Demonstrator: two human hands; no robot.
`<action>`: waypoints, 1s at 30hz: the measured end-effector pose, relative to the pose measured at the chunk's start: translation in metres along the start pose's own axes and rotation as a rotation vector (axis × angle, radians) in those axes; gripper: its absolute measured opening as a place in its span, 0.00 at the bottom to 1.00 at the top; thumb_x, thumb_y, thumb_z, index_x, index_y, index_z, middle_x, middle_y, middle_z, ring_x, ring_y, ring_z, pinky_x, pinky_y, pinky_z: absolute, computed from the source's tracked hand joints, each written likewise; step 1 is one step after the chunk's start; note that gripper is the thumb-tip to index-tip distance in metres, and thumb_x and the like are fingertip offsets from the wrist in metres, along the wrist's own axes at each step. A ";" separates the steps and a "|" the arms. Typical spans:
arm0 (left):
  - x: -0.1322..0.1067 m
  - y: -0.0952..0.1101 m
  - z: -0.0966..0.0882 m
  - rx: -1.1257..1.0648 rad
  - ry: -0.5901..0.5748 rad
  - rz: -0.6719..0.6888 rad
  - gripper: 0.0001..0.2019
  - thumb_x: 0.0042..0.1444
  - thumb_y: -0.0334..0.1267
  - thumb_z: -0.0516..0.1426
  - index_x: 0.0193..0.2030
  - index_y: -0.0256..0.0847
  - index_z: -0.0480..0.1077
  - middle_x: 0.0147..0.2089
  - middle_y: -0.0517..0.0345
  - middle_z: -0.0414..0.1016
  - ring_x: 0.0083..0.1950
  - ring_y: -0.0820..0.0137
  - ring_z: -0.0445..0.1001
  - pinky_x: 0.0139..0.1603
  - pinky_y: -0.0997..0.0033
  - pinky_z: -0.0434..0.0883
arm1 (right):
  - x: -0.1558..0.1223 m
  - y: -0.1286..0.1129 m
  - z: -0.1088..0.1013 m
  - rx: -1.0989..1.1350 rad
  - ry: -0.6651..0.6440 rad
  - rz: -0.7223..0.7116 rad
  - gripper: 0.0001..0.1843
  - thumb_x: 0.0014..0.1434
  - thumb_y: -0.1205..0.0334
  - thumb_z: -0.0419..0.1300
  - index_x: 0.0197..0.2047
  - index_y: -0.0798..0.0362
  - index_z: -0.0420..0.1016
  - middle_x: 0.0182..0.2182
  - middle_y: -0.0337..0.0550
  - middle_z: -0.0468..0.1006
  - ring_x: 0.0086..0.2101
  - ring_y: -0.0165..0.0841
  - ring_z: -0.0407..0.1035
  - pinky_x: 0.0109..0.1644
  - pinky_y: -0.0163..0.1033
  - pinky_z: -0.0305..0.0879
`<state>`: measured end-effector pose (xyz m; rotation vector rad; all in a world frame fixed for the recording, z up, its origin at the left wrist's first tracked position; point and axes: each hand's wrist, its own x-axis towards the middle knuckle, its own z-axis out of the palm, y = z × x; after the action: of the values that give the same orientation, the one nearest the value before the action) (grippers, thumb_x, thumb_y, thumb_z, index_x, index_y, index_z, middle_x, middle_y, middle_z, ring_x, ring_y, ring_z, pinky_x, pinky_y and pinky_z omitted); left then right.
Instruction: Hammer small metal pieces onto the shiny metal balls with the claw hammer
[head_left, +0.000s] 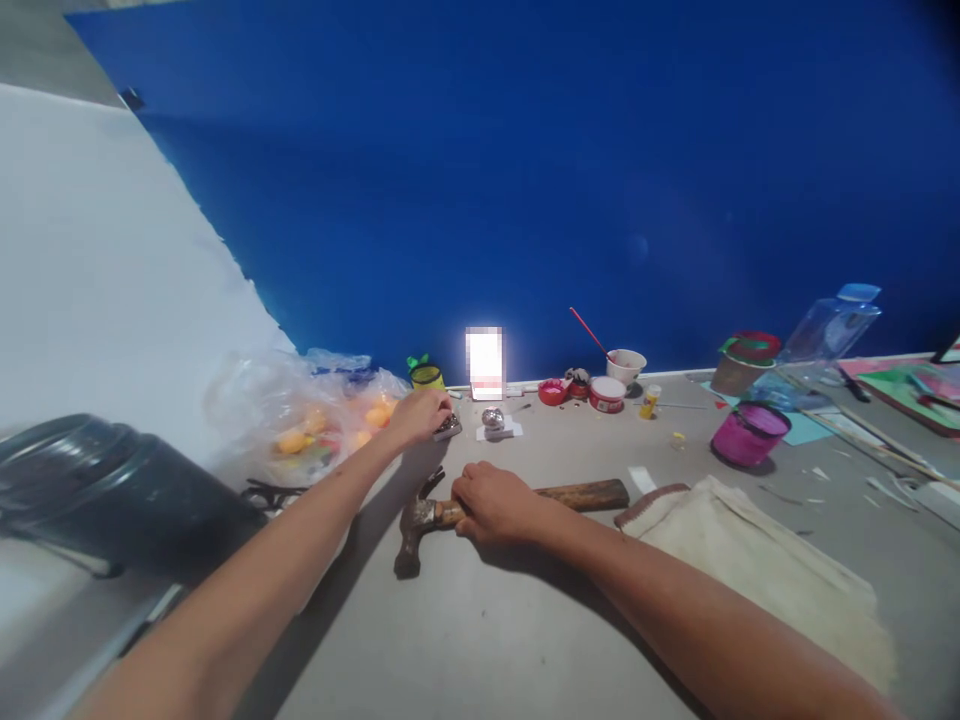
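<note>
My right hand is closed round the wooden handle of a claw hammer, which lies on the grey table with its rusty metal head to the left. Further back, my left hand has its fingers pinched together at a small dark, shiny thing on a small grey base; what the fingertips hold is partly hidden. Just right of it, a shiny silver ball rests on a piece of white paper.
Left stand a plastic bag with orange things and a large dark cylinder. At the back are a bright screen and a paper cup. To the right are a cream cloth, a magenta container and a clear bottle.
</note>
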<state>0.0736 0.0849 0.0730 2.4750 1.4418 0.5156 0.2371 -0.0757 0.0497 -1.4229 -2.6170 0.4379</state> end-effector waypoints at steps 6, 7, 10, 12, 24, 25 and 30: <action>-0.033 0.017 -0.010 -0.468 0.123 -0.087 0.07 0.47 0.39 0.61 0.31 0.40 0.79 0.32 0.54 0.80 0.31 0.66 0.73 0.35 0.67 0.68 | 0.007 0.009 0.001 0.505 0.114 0.061 0.10 0.54 0.60 0.70 0.40 0.53 0.79 0.40 0.46 0.81 0.42 0.40 0.74 0.43 0.40 0.66; -0.045 0.022 -0.010 -0.597 0.141 -0.124 0.08 0.46 0.40 0.63 0.32 0.40 0.79 0.30 0.55 0.79 0.29 0.68 0.71 0.33 0.68 0.68 | 0.010 0.010 0.001 0.672 0.155 0.096 0.09 0.56 0.60 0.68 0.40 0.53 0.78 0.38 0.44 0.81 0.39 0.37 0.75 0.42 0.39 0.67; -0.082 0.038 -0.009 -0.750 0.189 -0.140 0.07 0.46 0.40 0.66 0.30 0.40 0.79 0.29 0.57 0.78 0.26 0.72 0.67 0.31 0.70 0.66 | 0.017 0.012 0.001 1.199 0.276 0.232 0.07 0.62 0.59 0.63 0.41 0.53 0.77 0.36 0.42 0.82 0.33 0.30 0.74 0.38 0.35 0.70; -0.101 0.045 -0.006 -0.779 0.205 -0.149 0.07 0.47 0.41 0.66 0.31 0.41 0.80 0.29 0.57 0.78 0.28 0.71 0.69 0.33 0.70 0.68 | 0.019 0.012 0.001 1.520 0.321 0.292 0.09 0.58 0.58 0.68 0.39 0.54 0.78 0.32 0.40 0.81 0.29 0.27 0.73 0.35 0.33 0.71; -0.128 0.047 0.009 -0.698 0.288 -0.164 0.07 0.48 0.41 0.68 0.32 0.42 0.79 0.33 0.58 0.80 0.37 0.66 0.76 0.43 0.67 0.71 | 0.019 0.011 0.012 1.778 0.275 0.295 0.18 0.41 0.62 0.79 0.33 0.55 0.79 0.23 0.35 0.76 0.23 0.25 0.68 0.27 0.32 0.68; -0.128 0.047 0.009 -0.707 0.279 -0.159 0.08 0.48 0.42 0.68 0.32 0.41 0.79 0.33 0.58 0.80 0.37 0.66 0.76 0.43 0.68 0.71 | 0.019 0.012 0.012 1.777 0.263 0.283 0.18 0.40 0.61 0.79 0.32 0.55 0.79 0.23 0.35 0.76 0.23 0.25 0.68 0.28 0.32 0.68; -0.129 0.043 0.010 -0.701 0.253 -0.148 0.10 0.50 0.44 0.68 0.32 0.40 0.78 0.33 0.59 0.80 0.36 0.68 0.77 0.41 0.70 0.72 | 0.020 0.015 0.012 1.757 0.221 0.283 0.18 0.40 0.58 0.79 0.30 0.55 0.78 0.23 0.36 0.76 0.24 0.25 0.67 0.29 0.33 0.68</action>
<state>0.0532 -0.0493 0.0564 1.7834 1.2233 1.1089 0.2349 -0.0540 0.0331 -0.8961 -0.8974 1.7591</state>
